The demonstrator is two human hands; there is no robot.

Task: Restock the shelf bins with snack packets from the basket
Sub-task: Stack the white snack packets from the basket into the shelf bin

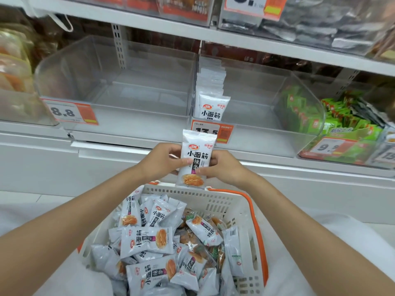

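Head view: left hand (162, 161) and right hand (223, 167) both pinch one white snack packet (197, 154), held upright just above the far rim of the white basket (224, 201). Loose packets (149, 240) lie heaped in the basket. Farther off, a clear shelf bin (267, 133) holds a row of matching packets (211, 107) along its left wall.

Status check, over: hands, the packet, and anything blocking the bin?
Left hand and right hand both pinch one white packet, upright above the basket. Ahead, clear bin holds matching row at its left wall. Nothing between packet and bin.
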